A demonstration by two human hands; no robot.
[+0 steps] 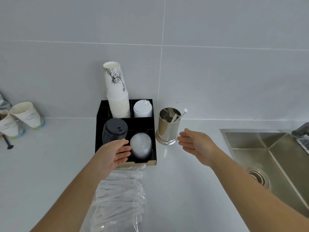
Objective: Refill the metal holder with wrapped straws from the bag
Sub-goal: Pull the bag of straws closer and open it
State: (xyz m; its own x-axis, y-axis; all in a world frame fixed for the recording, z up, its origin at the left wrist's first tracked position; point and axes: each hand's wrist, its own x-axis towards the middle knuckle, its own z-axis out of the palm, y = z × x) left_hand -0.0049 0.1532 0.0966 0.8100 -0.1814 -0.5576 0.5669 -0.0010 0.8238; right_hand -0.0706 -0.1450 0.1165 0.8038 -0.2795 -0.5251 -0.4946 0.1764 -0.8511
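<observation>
Beside metal holder, black organizer, sink, bag

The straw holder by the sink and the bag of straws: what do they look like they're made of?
The straw holder looks like polished metal, probably stainless steel: it has a mirror-like silvery sheen with reflections. The bag looks like thin clear plastic film: glossy, wrinkled, with the white wrapped straws visible through it. Their wrappers seem to be paper, though that is hard to confirm.

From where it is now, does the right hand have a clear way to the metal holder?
Probably yes. The right hand is open and empty just beside the metal holder, with only bare counter between them. The black organiser sits on the holder's other side.
</observation>
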